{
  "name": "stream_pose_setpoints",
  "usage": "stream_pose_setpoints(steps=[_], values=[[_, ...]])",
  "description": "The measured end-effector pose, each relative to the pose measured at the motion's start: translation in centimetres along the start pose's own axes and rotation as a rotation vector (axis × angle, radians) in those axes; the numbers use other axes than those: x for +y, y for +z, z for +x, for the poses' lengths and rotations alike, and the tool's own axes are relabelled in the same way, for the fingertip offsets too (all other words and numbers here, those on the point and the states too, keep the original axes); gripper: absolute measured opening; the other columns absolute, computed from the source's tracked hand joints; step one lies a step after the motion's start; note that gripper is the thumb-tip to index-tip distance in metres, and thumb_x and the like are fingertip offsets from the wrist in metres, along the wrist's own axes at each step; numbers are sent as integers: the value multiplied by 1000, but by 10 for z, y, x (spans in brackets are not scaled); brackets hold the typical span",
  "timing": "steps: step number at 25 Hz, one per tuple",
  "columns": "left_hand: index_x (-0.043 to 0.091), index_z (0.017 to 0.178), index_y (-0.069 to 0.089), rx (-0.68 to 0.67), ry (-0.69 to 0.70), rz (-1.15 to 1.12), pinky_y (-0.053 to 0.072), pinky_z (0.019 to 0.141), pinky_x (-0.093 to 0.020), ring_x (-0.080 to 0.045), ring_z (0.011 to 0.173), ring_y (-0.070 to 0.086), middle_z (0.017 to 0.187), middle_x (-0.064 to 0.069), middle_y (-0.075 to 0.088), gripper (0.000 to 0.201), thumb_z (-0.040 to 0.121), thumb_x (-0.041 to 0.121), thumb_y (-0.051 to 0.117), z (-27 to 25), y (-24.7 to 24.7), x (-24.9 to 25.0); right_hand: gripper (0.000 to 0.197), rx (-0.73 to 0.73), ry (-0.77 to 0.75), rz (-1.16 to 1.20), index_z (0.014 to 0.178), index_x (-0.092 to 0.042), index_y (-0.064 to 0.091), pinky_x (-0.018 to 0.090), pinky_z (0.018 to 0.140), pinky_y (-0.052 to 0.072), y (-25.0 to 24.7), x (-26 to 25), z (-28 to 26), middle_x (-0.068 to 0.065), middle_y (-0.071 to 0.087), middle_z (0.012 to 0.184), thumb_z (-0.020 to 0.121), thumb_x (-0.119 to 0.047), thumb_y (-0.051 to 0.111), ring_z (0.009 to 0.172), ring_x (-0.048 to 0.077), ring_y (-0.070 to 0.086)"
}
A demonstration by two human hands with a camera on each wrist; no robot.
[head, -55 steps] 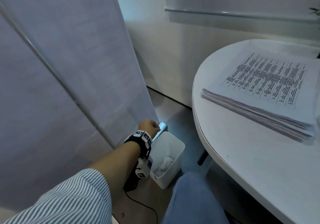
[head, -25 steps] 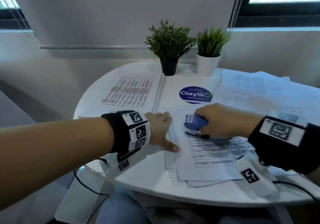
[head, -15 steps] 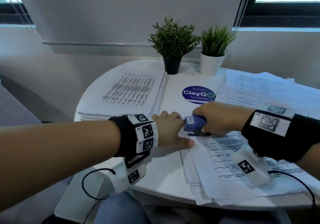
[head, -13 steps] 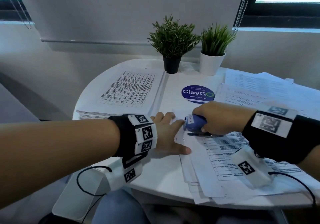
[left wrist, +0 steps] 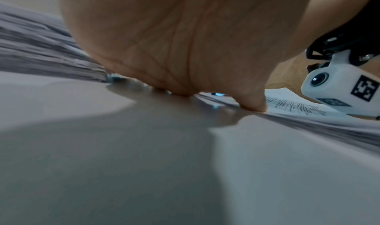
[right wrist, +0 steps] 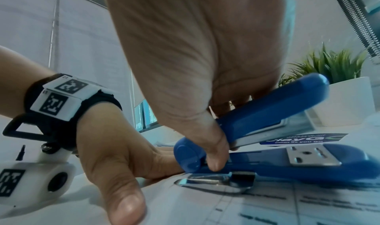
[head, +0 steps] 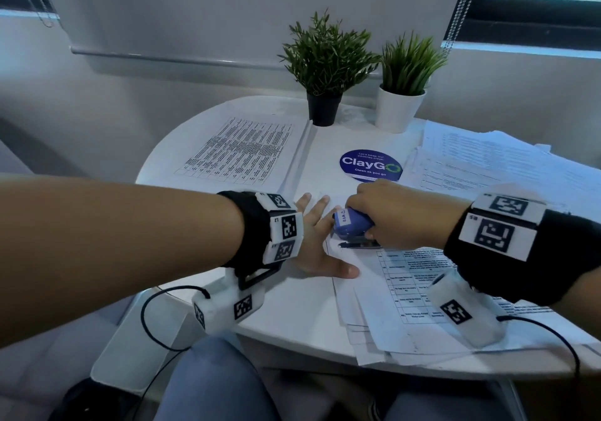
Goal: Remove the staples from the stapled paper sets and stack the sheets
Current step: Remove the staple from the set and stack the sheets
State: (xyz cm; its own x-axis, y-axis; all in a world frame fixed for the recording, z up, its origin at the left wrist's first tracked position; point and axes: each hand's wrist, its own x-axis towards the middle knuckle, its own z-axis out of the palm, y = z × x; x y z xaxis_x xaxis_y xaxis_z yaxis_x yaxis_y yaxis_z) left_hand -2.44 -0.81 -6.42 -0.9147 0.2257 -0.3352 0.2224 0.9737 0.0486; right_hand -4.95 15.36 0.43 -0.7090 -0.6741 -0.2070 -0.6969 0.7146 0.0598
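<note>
So the round white table (head: pixel 292 319) fills the middle of the head view, with a neat stack of sheets (head: pixel 240 150) at upper left and a loose pile of stapled paper sets (head: pixel 406 293) at lower right. The left hand (head: pixel 317 245) lies flat, fingers spread, pinning the top set's left edge. The right hand (head: pixel 393 215) is clenched around a blue stapler (head: pixel 353 223), its metal tongue (right wrist: pixel 213 182) lying on that top set at center. Looks like the staple-prying step is just starting. I can't actually spot the staple, so next I'd guess the tongue has to slide under it, then lever up gently without tearing the page.
</note>
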Motion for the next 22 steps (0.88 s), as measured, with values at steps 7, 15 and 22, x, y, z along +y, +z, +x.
stream_pose_setpoints(steps=[7,15,22], values=[[28,152,-17,-38,7,58,-15,116,-39,-23,146,-25,161,3,-20,107,79,81,40,-9,-18,8,14,-61,8,29,89,-25,43,39,88,44,-1,1,3,-1,48,96,91,-23,56,99,23,47],[27,154,-10,8,1,5,-10,117,-40,-27,147,-19,162,1,-16,108,78,80,46,-8,-13,10,10,-46,-16,11,97,-16,51,36,85,45,6,2,8,5,54,103,90,-20,57,96,24,50],[39,153,-1,-15,51,47,-16,115,-35,-21,146,-23,161,3,-19,86,86,72,42,-17,-24,16,33,110,-112,55,103,-20,54,31,83,41,19,6,7,-2,49,100,85,-44,66,93,16,45]])
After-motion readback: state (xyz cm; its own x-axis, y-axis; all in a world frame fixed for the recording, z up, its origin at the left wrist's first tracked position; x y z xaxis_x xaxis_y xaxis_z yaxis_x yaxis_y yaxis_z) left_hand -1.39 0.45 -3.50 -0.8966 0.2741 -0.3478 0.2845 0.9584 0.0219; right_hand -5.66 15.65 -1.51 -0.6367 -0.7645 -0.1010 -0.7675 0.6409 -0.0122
